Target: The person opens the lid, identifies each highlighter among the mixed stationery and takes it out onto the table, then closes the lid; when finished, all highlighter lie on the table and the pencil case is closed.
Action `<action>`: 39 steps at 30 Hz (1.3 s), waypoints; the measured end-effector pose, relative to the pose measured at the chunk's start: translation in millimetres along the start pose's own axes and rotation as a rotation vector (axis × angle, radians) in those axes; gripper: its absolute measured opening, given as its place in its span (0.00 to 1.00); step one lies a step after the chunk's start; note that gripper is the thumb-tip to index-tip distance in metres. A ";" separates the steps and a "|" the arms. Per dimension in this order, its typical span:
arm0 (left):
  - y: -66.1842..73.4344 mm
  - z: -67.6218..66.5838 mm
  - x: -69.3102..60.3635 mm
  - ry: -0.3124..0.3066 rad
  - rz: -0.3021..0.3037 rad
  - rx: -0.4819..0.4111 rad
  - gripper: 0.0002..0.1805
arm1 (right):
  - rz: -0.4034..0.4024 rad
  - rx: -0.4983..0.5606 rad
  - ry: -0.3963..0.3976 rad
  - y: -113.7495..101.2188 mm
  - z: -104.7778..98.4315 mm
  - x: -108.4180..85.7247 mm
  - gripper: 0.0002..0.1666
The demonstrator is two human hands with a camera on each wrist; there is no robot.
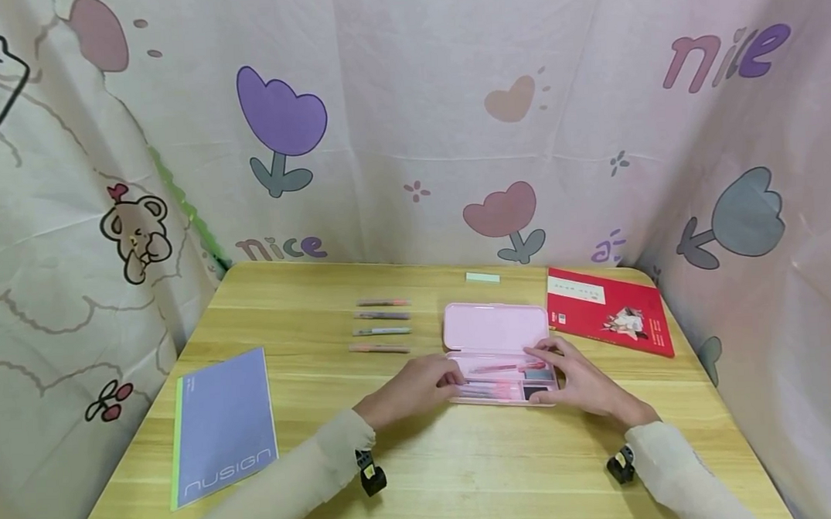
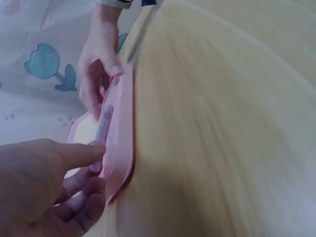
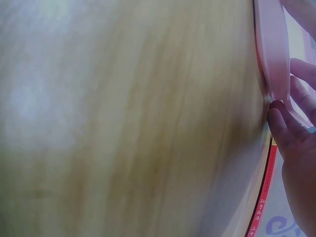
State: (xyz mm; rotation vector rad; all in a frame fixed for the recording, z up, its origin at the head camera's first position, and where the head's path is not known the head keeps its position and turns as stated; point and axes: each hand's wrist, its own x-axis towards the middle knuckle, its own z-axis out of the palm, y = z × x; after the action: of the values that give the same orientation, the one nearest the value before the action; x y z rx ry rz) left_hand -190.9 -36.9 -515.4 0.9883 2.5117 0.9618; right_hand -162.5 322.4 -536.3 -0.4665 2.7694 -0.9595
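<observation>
A pink pencil case (image 1: 496, 326) lies with its lid folded back, pens and small items in its compartments. My left hand (image 1: 421, 383) is at the case's left end. In the left wrist view, its thumb and fingers pinch a pale pink pen (image 2: 104, 123) over the case. At the case's right end, my right hand (image 1: 584, 380) holds the sides, thumb at the front edge and fingers toward the hinge. The right wrist view shows that thumb (image 3: 281, 123) against the case's corner. A red-tinted pen (image 1: 511, 367) shows inside the case, between the hands.
Several pens (image 1: 382, 332) lie in a column left of the case. A purple-blue notebook (image 1: 224, 423) is at the left of the wooden table (image 1: 494, 473). Behind the case sits a small pale green block (image 1: 482, 277); a red book (image 1: 606, 313) lies at the back right.
</observation>
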 end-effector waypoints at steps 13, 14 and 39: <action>-54.2 -62.9 -43.2 0.159 -0.114 0.031 0.03 | -0.001 -0.002 0.001 0.1 0.2 -1.8 0.55; -59.1 -67.2 -47.3 0.169 -0.117 0.046 0.03 | -0.002 -0.001 0.001 0.2 0.1 -1.9 0.55; -108.6 -79.5 -89.7 0.186 -0.151 0.138 0.05 | -0.002 -0.004 -0.003 1.1 0.8 0.2 0.54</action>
State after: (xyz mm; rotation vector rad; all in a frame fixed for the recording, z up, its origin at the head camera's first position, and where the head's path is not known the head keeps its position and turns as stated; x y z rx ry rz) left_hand -217.1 -196.0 -528.3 0.7636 2.7925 0.8822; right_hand -162.8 322.7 -537.7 -0.4708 2.7694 -0.9524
